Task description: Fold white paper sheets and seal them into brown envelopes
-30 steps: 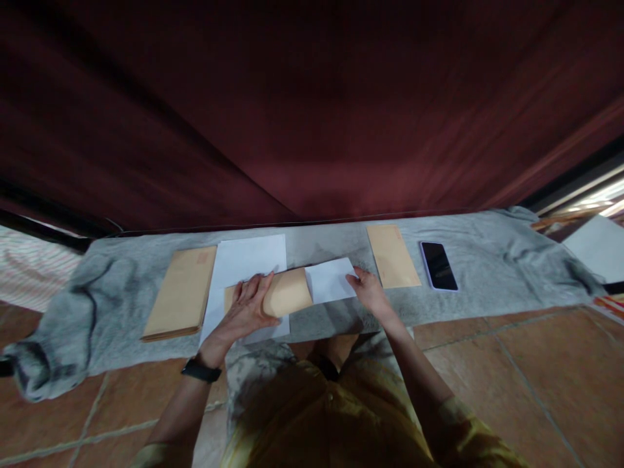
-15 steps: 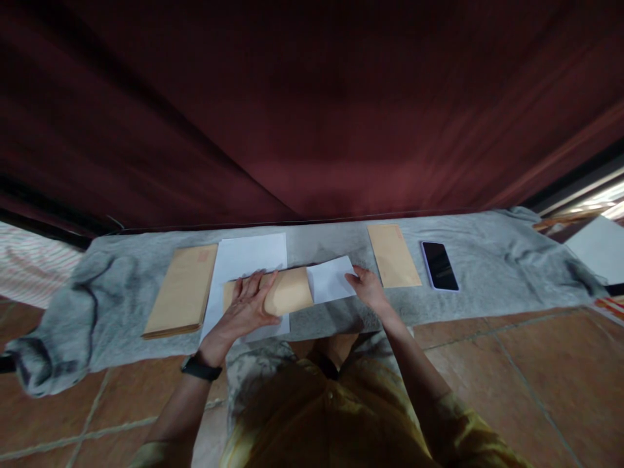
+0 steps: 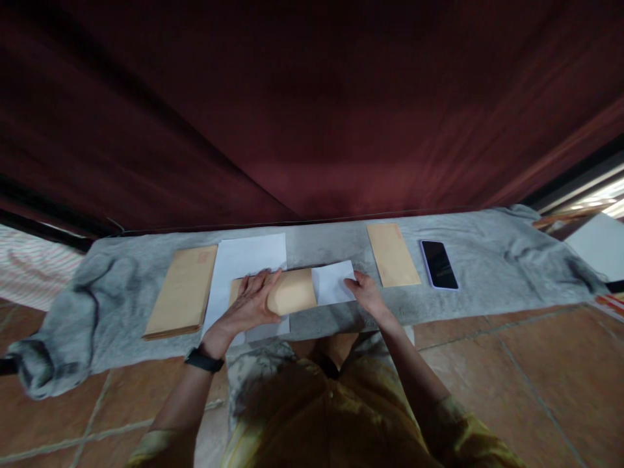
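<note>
Two hands work on one flat brown paper envelope (image 3: 295, 292), which lies on the grey cloth (image 3: 487, 260) in front of the person. The left hand (image 3: 253, 302) lies flat and spread on it, pressing it down. The right hand (image 3: 368, 296) pinches the end of a folded white paper (image 3: 334, 283) that pokes out of the envelope's right end. Less white shows than a moment ago: the paper has slid a bit deeper in. The stack of brown envelopes (image 3: 182, 299), the big white sheet (image 3: 248, 257), the single brown envelope (image 3: 392, 255) and the black phone (image 3: 439, 264) have not moved.
</note>
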`<state>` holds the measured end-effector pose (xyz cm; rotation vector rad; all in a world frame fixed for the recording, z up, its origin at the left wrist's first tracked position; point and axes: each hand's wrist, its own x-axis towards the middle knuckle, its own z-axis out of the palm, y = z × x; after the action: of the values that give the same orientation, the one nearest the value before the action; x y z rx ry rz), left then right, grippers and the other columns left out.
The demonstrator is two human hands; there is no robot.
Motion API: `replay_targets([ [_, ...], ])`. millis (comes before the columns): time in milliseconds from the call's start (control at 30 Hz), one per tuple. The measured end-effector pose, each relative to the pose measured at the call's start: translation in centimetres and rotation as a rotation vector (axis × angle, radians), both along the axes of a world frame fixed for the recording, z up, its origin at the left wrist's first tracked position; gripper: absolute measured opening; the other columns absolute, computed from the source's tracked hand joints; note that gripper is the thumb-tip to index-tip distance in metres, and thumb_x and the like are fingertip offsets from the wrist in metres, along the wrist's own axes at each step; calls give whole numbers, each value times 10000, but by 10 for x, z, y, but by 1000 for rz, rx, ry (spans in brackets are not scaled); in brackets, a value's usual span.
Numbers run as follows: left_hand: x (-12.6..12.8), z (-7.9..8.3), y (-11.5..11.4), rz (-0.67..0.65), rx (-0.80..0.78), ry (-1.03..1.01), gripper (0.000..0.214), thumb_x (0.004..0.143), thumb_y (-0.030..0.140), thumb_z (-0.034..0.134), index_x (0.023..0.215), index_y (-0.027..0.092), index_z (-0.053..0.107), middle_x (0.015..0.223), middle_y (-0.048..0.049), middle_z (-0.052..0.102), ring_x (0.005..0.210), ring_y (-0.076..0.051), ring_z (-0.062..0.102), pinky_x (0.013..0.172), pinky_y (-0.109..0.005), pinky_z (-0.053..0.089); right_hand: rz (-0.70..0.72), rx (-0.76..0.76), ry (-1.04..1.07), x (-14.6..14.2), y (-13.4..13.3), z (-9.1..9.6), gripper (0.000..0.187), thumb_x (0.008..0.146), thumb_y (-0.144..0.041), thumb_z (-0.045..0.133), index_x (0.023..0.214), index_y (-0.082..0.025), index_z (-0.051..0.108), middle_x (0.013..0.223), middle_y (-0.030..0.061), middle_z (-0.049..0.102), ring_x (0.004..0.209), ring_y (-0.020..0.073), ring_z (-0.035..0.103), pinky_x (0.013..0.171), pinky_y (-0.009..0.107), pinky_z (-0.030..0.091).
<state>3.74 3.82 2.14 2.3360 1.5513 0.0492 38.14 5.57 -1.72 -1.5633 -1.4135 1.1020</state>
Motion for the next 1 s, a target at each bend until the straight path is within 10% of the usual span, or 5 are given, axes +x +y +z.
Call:
replay_targets([
  [1000, 55, 3, -5, -97, 119, 52, 1203, 653, 443, 871, 1618, 284, 171, 1656, -203, 233, 1536, -427, 177, 1220, -653, 66, 91, -147, 87, -7, -33, -8, 191, 790, -393, 579, 735, -217, 627, 636, -14, 598, 567, 163, 573, 478, 266, 494],
])
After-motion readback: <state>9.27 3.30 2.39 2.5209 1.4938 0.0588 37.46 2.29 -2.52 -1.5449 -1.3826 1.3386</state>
